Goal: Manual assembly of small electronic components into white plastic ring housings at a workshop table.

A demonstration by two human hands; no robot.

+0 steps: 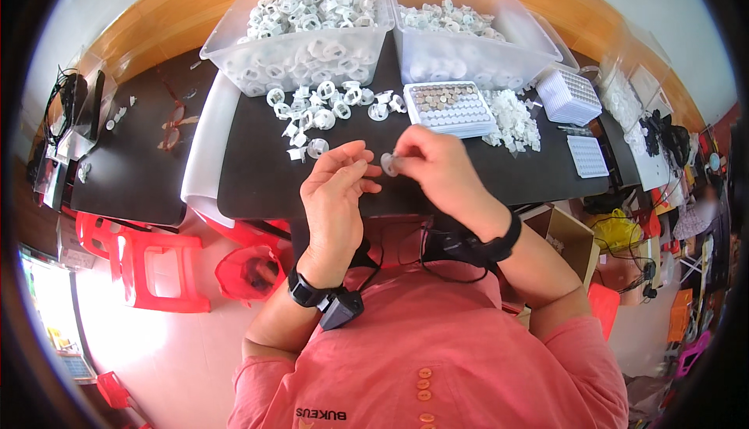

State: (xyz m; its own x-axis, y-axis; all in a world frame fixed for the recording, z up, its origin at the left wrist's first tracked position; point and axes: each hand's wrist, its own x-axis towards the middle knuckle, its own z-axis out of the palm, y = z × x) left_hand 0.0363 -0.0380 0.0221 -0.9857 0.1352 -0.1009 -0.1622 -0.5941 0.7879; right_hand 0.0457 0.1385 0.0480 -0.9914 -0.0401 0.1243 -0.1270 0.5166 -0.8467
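My right hand (pixel 438 165) pinches a small whitish round plastic piece (pixel 388 165) between thumb and fingertips, above the near edge of the dark table (pixel 273 183). Close by on the left, my left hand (pixel 335 195) is raised with its palm turned inward. Its fingers are loosely bent and apart, and I see nothing in them. Beyond the left hand lies a scatter of white ring-shaped plastic parts (pixel 321 119). Past the right hand sits a white tray (pixel 459 130) partly filled with small round metallic discs. Beside that tray is a heap of small white plastic pieces (pixel 511 121).
Two translucent bins, a left bin (pixel 234 50) and a right bin (pixel 538 58), hold many white parts at the back. Stacked white trays (pixel 568 95) and a flat tray (pixel 587 156) are at the right. Red stools (pixel 160 273) and a cardboard box (pixel 573 238) stand below.
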